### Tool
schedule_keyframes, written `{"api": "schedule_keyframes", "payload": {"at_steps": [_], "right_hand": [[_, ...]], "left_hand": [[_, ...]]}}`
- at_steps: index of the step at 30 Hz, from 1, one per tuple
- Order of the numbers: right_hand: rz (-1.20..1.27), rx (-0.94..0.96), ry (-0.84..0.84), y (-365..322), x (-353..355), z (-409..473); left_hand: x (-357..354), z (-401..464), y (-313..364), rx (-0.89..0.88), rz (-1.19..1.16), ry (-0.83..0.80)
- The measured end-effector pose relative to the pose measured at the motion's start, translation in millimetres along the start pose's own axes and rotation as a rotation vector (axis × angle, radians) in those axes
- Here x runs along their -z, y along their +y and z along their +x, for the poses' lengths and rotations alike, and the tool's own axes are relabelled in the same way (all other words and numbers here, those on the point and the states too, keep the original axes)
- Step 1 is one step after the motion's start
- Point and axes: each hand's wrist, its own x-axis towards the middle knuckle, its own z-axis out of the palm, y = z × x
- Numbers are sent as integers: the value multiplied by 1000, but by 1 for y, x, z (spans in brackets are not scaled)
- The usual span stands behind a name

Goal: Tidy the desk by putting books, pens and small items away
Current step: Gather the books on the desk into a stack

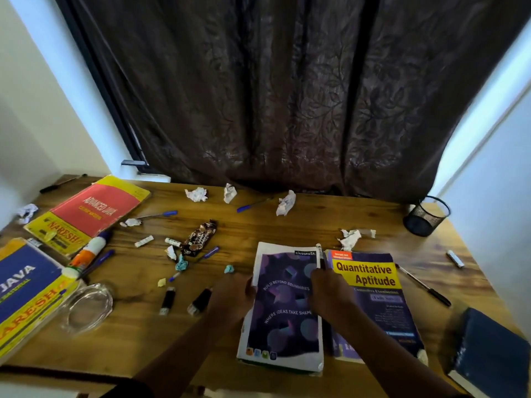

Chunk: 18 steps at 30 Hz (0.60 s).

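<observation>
I watched from the head camera, looking down on a wooden desk [258, 225] set against a dark curtain [287, 96].

Both hands were on a purple notebook [284, 308] lying near the front edge, on top of a small stack. The left hand [232, 294] gripped the notebook's left edge, fingers curled round it. The right hand [330, 294] lay over its right edge; its fingertips seemed to pinch a white pen [319, 255] there, though I could not tell for sure.

Just right of the notebook, touching it, lay a yellow Aptitude book [370, 294]. A black pen [422, 284] lay to that book's right, and a dark blue book [488, 351] sat at the front right corner. A black mesh cup [426, 215] stood at the back right.

On the left side lay a red Java book [92, 214] and, nearer me, a blue Java book [26, 291]. Between them lay a glue bottle [89, 251]. A glass dish [89, 305] sat near the blue book.

Scattered across the middle were crumpled paper balls [286, 202], several blue pens [161, 214], a brown wrapper [199, 238] and two black USB sticks [168, 300].
</observation>
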Motion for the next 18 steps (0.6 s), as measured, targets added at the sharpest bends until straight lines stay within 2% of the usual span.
{"api": "schedule_keyframes", "payload": {"at_steps": [4,6,9,12,18], "right_hand": [[-132,38,88,-25,22,16],[-107,144,119,-44,26,25],[1,279,111,-78,24,35],[43,402,54,-126,10,45],[188,618,-22,-247,-15,49]], "left_hand": [[20,-6,-10,42,7,84],[41,-13,-23,79,51,136],[73,-32,-49,146,-143,326],[93,-63,-99,302,-313,524],[119,-128,-211,657,-306,739]]}}
